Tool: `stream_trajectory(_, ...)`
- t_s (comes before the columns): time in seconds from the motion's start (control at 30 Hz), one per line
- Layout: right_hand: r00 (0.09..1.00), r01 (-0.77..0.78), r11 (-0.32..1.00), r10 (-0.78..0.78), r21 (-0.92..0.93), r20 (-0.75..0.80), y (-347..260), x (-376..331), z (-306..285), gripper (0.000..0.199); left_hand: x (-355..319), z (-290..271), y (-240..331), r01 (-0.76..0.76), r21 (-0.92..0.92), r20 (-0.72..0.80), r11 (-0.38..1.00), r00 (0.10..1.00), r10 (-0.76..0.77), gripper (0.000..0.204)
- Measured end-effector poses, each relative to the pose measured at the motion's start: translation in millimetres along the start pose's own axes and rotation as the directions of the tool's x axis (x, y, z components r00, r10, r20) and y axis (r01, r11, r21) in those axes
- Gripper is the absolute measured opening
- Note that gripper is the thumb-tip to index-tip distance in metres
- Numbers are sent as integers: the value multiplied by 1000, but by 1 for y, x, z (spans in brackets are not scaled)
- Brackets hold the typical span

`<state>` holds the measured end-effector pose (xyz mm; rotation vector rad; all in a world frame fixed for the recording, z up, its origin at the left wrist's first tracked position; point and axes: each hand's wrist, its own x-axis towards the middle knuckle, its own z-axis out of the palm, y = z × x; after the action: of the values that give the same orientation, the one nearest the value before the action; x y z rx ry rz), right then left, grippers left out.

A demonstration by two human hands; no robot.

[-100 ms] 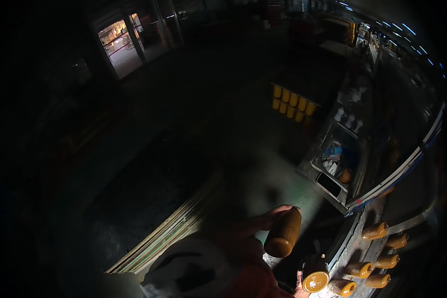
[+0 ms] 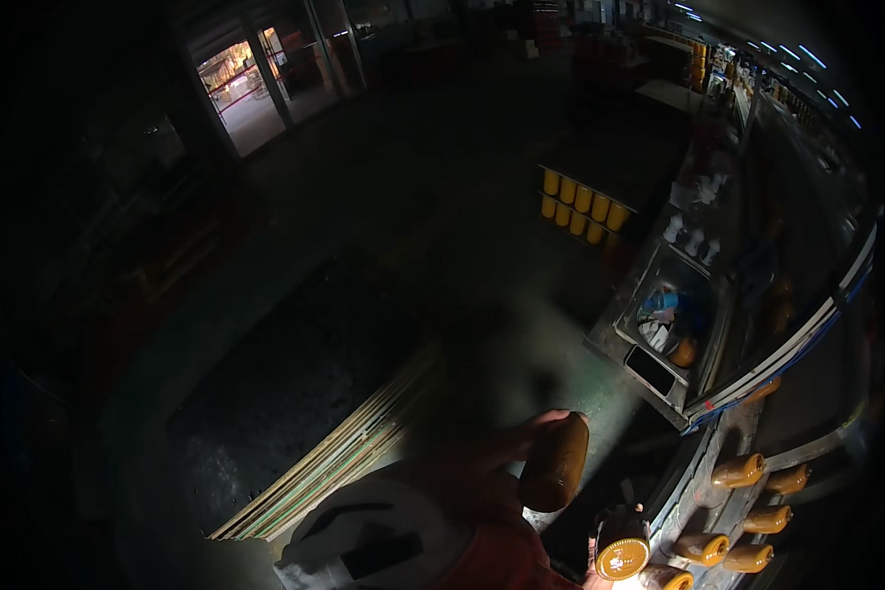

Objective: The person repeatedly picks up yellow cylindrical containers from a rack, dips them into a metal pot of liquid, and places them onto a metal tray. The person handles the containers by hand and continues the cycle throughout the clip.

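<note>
My left hand (image 2: 553, 417) is closed round an orange-brown jar (image 2: 555, 467), held tilted over the floor beside the line. Lower and to the right, my right hand (image 2: 592, 570) grips a second jar (image 2: 623, 559), whose round golden end with a ridged rim faces up toward me. Most of that hand's fingers are hidden by the jar or lost in shadow. Just right of it, several similar orange-brown jars (image 2: 739, 470) lie on their sides on a conveyor (image 2: 703, 497).
A metal tray (image 2: 618, 332) with a phone (image 2: 649, 371), blue and white items and an orange object adjoins the conveyor. A curved rail (image 2: 806, 344) runs along the right. Stacked boards (image 2: 334, 452) lie at lower left. Filled yellow-orange jars (image 2: 582, 202) stand in tiers farther off.
The jar in my left hand has turned more upright and shifted slightly left. Several jars on the conveyor have slid a little toward the lower left. My right hand has barely moved.
</note>
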<state>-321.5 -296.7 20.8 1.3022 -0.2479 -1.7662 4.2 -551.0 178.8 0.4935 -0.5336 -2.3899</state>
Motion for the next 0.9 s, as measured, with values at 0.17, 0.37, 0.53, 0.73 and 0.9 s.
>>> stream_trajectory(0.17, 1000, -22, 942, 25, 334, -4, -41, 27, 2, 60, 38, -21, -20, 17, -22, 123, 1000, 992, -14, 38)
stream_trajectory(0.37, 983, 177, -71, 58, 982, -173, 119, -26, 68, 47, 80, -39, -36, -45, 12, 81, 999, 996, 43, 35)
stream_trajectory(0.53, 891, -125, -822, 152, 555, 427, 216, -55, 72, 40, 158, -41, -31, 609, -381, 470, 696, 776, -421, 37)
stream_trajectory(0.73, 601, -400, -913, -197, 78, 774, 232, -90, 36, 30, 181, -17, -31, 70, 868, 141, 492, 915, -379, 44)
stream_trajectory(0.9, 458, -483, -862, -401, -156, 794, 238, -140, 7, 25, 224, -2, -51, 829, -32, 286, 559, 544, -789, 44)
